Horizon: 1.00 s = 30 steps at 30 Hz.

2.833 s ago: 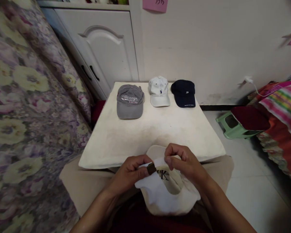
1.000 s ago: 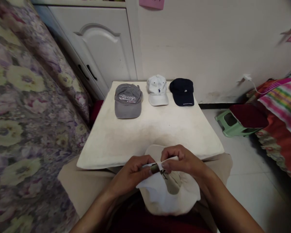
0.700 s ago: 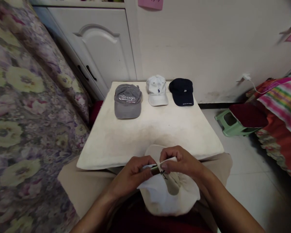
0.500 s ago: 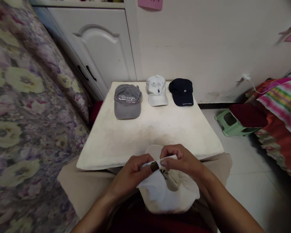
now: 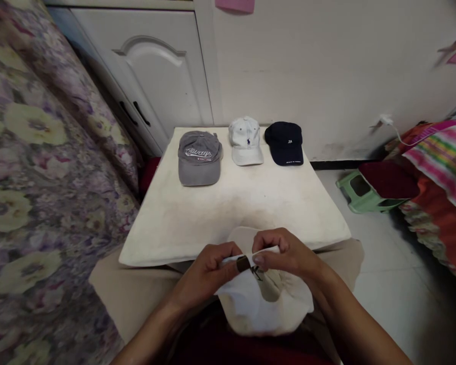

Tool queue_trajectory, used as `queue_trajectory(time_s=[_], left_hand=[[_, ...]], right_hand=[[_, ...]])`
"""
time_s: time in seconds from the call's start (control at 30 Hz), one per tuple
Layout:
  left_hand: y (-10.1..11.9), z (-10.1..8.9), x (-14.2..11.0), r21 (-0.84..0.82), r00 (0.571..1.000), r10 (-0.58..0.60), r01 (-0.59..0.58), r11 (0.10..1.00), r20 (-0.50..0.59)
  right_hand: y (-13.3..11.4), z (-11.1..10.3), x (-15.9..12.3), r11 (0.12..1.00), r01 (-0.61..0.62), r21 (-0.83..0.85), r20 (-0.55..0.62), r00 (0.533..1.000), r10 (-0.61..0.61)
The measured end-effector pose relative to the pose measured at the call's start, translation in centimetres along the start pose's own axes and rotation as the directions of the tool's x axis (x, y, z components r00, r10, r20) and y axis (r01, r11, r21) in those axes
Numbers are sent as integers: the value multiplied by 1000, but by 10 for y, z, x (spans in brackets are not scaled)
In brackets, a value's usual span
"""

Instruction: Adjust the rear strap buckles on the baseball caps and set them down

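Observation:
A cream-white cap (image 5: 266,306) rests on my lap at the near edge of the table, its back opening facing me. My left hand (image 5: 207,274) pinches the strap's small brown buckle (image 5: 243,263). My right hand (image 5: 285,256) pinches the white strap end just right of that buckle. Both hands are closed on the strap, fingertips nearly touching. Black lettering inside the cap shows just below the buckle.
On the white table (image 5: 197,218) three caps line the far edge: a grey cap (image 5: 199,157), a white cap (image 5: 246,142) and a navy cap (image 5: 287,144). A floral sofa (image 5: 41,167) is left; a green stool (image 5: 361,195) and striped bedding (image 5: 441,162) are right.
My hands have stayed at the strap, with the fingers shifting slightly as they work the strap end at the buckle. The three caps on the table have not moved.

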<state>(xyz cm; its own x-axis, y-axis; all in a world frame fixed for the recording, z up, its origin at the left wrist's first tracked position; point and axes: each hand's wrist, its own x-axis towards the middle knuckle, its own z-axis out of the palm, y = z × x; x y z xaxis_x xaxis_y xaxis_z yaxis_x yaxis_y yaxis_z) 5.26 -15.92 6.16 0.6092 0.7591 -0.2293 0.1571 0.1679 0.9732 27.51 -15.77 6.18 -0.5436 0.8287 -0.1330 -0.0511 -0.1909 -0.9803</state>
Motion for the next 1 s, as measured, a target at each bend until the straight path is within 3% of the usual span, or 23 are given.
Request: queue_trajectory(time_s=[0.13,0.27,0.4,0.57,0.63,0.73,0.83,0.9,1.0], left_hand=[[0,-5,5,-52,1000,-2,3,999,17],[9,-21,15,-8,997,-10,10,1000,72],[15,-29,14,152,997,23,-35,988,76],[5,-14,-6,480,991,124,-82,873,-55],[2,-9,-12,539,984,147,-72,839,-97],[4,-3,-15,409,984,97,-28,912,-150],[11,2,-11,78,991,16,-6,997,-134],[13,6,-7,-103,993,1,-13,995,-122],[9,11,-4,-229,996,-13,-9,973,-93]], right_hand=[[0,4,1,1000,10,16,-63,998,-9],[0,13,5,998,57,9,-182,982,-54],[4,22,7,998,65,2,-230,971,-63],[16,23,2,999,-17,-36,-170,985,10],[19,23,1,999,-28,-29,-154,988,23],[18,22,2,1000,1,27,-154,988,3],[4,20,4,997,70,19,-170,983,-66],[-7,17,2,995,100,-28,-163,981,-104],[-14,14,-1,993,101,-67,-130,986,-109]])
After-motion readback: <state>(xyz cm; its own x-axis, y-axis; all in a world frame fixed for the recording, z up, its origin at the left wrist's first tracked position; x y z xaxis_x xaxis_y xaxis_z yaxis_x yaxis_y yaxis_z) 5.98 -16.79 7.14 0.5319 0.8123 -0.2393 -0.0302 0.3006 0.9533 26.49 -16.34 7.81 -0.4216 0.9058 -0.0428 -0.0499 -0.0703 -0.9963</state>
